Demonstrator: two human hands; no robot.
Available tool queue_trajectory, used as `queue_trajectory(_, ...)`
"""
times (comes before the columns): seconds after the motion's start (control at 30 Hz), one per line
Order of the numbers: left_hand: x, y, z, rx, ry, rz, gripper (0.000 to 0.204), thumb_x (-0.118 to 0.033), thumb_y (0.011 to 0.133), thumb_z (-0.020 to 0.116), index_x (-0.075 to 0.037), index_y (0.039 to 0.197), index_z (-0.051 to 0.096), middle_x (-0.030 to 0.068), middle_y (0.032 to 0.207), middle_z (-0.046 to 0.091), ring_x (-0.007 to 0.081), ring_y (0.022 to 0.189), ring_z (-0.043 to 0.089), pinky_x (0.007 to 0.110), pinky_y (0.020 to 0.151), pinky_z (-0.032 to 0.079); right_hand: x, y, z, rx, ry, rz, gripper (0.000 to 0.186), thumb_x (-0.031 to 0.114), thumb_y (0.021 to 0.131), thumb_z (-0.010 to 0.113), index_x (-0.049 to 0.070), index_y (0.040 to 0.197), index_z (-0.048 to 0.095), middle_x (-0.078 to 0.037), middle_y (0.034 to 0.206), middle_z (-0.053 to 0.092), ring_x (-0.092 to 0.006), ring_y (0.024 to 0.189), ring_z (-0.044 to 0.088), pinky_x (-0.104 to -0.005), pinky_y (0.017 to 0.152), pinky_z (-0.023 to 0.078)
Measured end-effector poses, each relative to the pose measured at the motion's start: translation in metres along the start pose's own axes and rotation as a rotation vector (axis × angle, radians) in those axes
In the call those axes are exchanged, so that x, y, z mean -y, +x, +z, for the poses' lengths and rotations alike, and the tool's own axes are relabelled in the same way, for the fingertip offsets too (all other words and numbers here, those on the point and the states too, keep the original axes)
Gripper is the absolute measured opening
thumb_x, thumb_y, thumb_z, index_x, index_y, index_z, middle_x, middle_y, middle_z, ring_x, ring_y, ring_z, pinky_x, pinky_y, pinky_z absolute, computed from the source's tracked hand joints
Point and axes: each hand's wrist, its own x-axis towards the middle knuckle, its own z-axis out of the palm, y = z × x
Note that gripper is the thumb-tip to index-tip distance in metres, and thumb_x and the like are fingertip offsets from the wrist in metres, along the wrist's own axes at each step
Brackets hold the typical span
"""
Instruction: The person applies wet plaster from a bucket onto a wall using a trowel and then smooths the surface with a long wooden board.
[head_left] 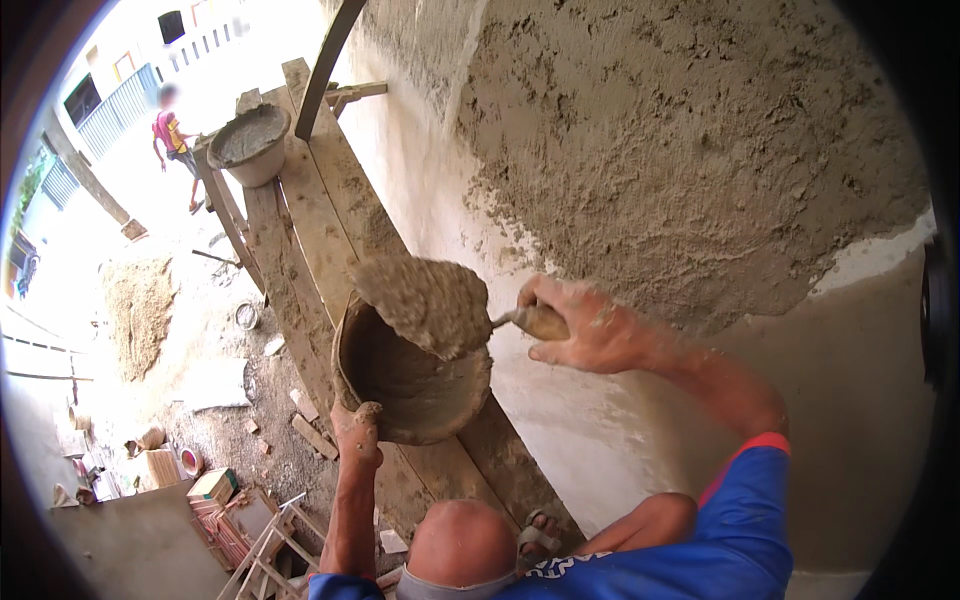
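My right hand (590, 325) is wrapped round the wooden handle of a trowel (541, 321). A thick heap of wet grey mortar (425, 300) covers the trowel's blade, above the far side of a round bucket (478, 405). With my left hand (358, 432) I grip the bucket's near left rim. The bucket is tilted, and grey mortar coats its inside. It is over a plank platform (420, 468). To the right, rough wet mortar covers the upper part of a wall (680, 150); a smoother, paler surface shows below it.
A second mortar tub (262, 165) stands at the platform's far end, near an upright dark pole (325, 70). Down on the left are a sand heap (138, 315), bricks, boards and a wooden frame (275, 550). Another person (175, 140) is on the ground beyond.
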Motion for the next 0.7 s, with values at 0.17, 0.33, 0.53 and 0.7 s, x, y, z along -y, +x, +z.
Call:
queue_trajectory(0.17, -0.005, 0.019, -0.016, -0.097, -0.018, -0.005, 0.058, 0.007, 0.067, 0.049, 0.001, 0.124, 0.050, 0.0074, 0.111, 0.058, 0.0198, 0.095, 0.057, 0.029, 0.083, 0.047, 0.026, 0.038, -0.066, 0.106, 0.322, 0.126, 0.040, 0.017, 0.080, 0.069, 0.001, 0.115, 0.057, -0.011, 0.097, 0.062, -0.0194, 0.078, 0.062, -0.0283, 0.064, 0.051)
queue_trajectory(0.33, -0.006, 0.016, 0.004, -0.139, 0.101, 0.023, 0.048, 0.000, 0.068, 0.052, -0.001, 0.116, 0.056, 0.0049, 0.095, 0.060, 0.0171, 0.079, 0.056, 0.030, 0.071, 0.048, -0.140, 0.077, -0.097, -0.425, -0.223, 0.297, 0.041, 0.024, 0.085, 0.061, -0.001, 0.116, 0.056, -0.016, 0.095, 0.061, -0.0200, 0.071, 0.063, -0.0341, 0.059, 0.055)
queue_trajectory(0.53, -0.026, 0.017, 0.024, -0.081, 0.260, 0.062, 0.043, -0.006, 0.069, 0.054, 0.000, 0.111, 0.060, 0.0069, 0.096, 0.061, 0.0178, 0.081, 0.057, 0.033, 0.071, 0.048, -0.105, 0.031, -0.193, -0.749, -0.353, 0.516, 0.038, 0.018, 0.090, 0.055, 0.004, 0.126, 0.053, -0.011, 0.098, 0.062, -0.0150, 0.068, 0.057, -0.0276, 0.056, 0.051)
queue_trajectory(0.7, -0.021, 0.022, 0.021, 0.007, 0.171, 0.142, 0.064, 0.007, 0.066, 0.049, 0.005, 0.129, 0.045, 0.0119, 0.116, 0.059, 0.0211, 0.104, 0.056, 0.028, 0.092, 0.043, -0.063, 0.010, -0.059, -0.150, -0.134, 0.392, 0.033, 0.014, 0.086, 0.057, 0.006, 0.118, 0.057, -0.014, 0.108, 0.059, -0.0188, 0.077, 0.058, -0.0306, 0.067, 0.052)
